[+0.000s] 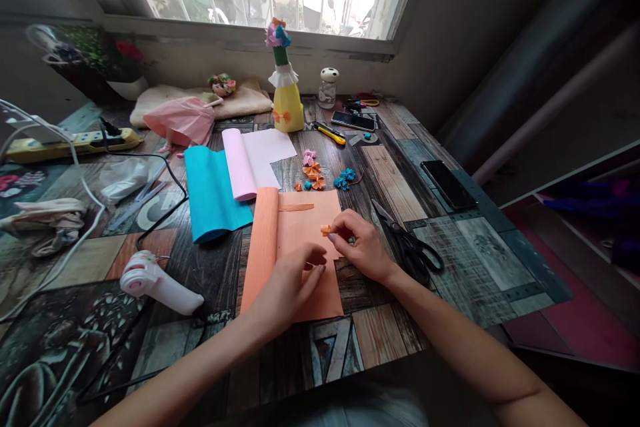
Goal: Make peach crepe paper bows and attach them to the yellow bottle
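Between the thumb and index finger of my right hand (361, 243) is a small orange paper flower (325, 229). My left hand (295, 277) hovers over the orange crepe paper (305, 233), its fingers bent and apart from the thumb, with nothing visible in them. That paper is partly rolled at its left side, and a thin folded orange strip (296, 207) lies on it. Beyond it are small orange flowers (313, 172), pink ones (309, 156) and blue ones (344, 178). Black scissors (407, 240) lie just right of my right hand.
Blue (213, 193) and pink crepe rolls (239, 163) lie left. A white glue gun (159, 283) with a black cord sits near my left forearm. At the back stand a yellow vase (289, 103), a yellow cutter (330, 134) and a phone (353, 121); another phone (449, 184) is right.
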Action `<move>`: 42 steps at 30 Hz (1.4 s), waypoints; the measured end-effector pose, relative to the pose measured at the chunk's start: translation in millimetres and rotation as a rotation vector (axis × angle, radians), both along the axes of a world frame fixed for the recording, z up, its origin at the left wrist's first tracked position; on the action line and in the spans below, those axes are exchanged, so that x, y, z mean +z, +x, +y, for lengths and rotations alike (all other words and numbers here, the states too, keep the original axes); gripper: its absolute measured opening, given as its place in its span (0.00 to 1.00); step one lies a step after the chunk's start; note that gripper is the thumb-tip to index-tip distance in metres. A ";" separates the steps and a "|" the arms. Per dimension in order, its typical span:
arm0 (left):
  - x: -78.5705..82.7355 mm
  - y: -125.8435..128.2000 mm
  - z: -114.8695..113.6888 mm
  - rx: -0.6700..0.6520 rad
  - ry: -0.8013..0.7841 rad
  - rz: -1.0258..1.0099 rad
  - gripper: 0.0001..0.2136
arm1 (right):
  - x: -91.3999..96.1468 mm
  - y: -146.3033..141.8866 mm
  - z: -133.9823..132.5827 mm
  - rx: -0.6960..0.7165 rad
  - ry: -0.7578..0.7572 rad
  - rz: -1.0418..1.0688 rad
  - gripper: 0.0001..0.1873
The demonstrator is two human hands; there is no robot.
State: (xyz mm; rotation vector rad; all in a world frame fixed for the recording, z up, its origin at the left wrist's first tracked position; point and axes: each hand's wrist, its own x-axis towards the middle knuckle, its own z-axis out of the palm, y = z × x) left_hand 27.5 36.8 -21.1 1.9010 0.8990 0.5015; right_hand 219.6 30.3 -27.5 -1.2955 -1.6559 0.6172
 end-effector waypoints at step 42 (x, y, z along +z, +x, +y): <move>-3.2 -5.5 12.1 0.241 0.546 -0.268 0.03 | -12.5 -19.0 -11.9 0.219 -0.626 0.856 0.13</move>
